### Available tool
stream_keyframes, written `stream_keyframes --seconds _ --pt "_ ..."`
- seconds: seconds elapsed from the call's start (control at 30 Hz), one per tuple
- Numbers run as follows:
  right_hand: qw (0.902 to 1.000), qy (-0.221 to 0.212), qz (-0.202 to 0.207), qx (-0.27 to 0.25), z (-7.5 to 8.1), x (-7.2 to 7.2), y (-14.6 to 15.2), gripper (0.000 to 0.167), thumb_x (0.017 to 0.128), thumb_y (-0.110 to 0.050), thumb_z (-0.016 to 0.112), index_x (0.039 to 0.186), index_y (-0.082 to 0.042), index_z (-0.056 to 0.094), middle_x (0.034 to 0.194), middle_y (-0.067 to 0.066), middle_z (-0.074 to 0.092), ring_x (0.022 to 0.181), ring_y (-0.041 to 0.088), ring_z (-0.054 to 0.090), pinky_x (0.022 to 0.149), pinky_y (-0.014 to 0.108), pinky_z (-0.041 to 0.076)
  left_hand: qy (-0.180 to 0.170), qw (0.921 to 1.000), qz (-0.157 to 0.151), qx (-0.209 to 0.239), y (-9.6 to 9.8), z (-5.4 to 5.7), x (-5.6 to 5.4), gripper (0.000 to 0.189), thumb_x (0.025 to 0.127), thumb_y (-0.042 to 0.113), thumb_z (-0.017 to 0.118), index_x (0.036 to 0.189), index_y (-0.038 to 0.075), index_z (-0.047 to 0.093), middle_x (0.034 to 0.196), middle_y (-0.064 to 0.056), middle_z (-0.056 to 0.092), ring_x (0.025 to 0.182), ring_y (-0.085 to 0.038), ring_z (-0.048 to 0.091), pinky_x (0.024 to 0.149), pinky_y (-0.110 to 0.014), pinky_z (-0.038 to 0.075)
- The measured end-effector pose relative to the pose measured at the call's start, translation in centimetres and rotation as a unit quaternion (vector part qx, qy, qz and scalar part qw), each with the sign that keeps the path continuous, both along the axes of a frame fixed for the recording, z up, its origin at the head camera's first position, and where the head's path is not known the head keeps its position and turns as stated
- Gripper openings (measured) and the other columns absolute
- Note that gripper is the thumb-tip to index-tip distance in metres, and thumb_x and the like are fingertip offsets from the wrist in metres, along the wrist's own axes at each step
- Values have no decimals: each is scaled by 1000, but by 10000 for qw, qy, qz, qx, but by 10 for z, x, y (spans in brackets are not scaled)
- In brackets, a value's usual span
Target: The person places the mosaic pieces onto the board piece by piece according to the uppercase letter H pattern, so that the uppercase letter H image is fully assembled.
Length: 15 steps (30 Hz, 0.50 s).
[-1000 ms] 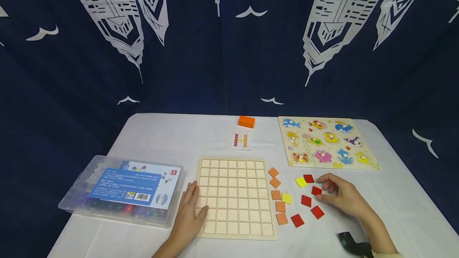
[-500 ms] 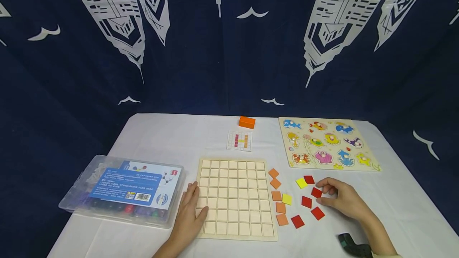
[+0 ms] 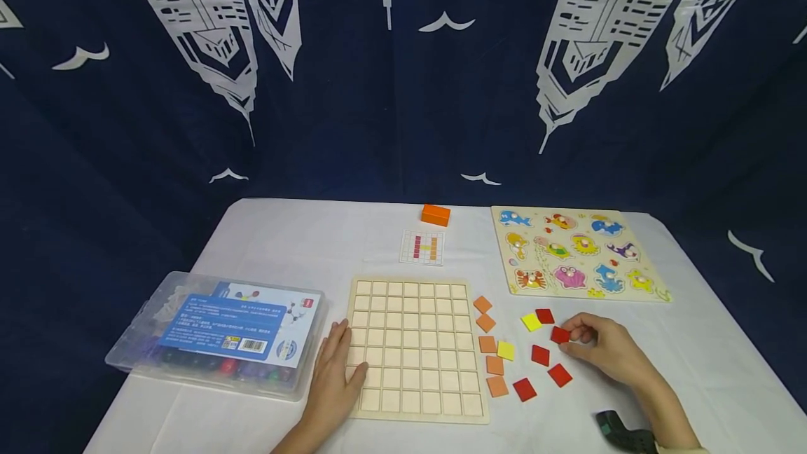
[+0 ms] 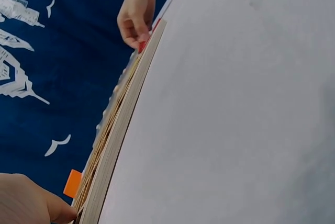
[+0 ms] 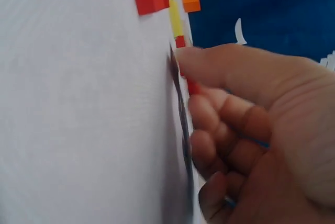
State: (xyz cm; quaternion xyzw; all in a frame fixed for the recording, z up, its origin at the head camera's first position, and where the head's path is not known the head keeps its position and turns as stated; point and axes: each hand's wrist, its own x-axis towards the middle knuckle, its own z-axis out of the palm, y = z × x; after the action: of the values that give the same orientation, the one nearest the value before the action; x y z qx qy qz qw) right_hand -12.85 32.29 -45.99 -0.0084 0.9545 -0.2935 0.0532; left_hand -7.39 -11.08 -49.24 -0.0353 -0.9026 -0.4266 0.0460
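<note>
My right hand (image 3: 608,350) pinches a red square tile (image 3: 560,335) between thumb and fingertips, right of the board; the left wrist view also shows this red tile (image 4: 142,46) at the fingertips. Other red tiles (image 3: 540,354) lie around it, one touching a yellow tile (image 3: 531,321). Along the left edge of a wooden grid board (image 3: 417,378) rests my left hand (image 3: 334,375), fingers extended and thumb over the rim. The board's cells hold no tiles. Several orange tiles (image 3: 494,365) and a second yellow tile (image 3: 506,350) lie along its right side.
Behind the board lies a small pattern card (image 3: 422,247), with an orange block (image 3: 436,215) beyond it. A sea-animal peg puzzle (image 3: 580,252) occupies the back right. On the left sits a clear plastic case (image 3: 302,387) with a blue-and-white label.
The right thumb and fingers have closed on the red tile and it has shifted slightly. The left hand stays on the board edge.
</note>
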Motion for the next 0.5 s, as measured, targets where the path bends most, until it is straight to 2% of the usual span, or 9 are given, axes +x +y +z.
stream_keyframes --seconds 0.27,0.5 --pt "9974 690 221 -26 35 -3 -28 30 75 -13 83 100 -6 67 80 0 60 78 14 50 64 18 45 24 9997 179 158 3 0 3 64 87 6 66 141 -15 38 155 -23 31 148 -42 17 118 -60 14" --pt "9909 1056 772 -324 60 -26 -81 23 77 -9 79 96 -7 67 79 -1 59 80 19 51 64 22 44 -146 9992 188 334 3 2 7 66 88 8 67 142 -15 36 154 -26 29 148 -45 12 118 -63 12"
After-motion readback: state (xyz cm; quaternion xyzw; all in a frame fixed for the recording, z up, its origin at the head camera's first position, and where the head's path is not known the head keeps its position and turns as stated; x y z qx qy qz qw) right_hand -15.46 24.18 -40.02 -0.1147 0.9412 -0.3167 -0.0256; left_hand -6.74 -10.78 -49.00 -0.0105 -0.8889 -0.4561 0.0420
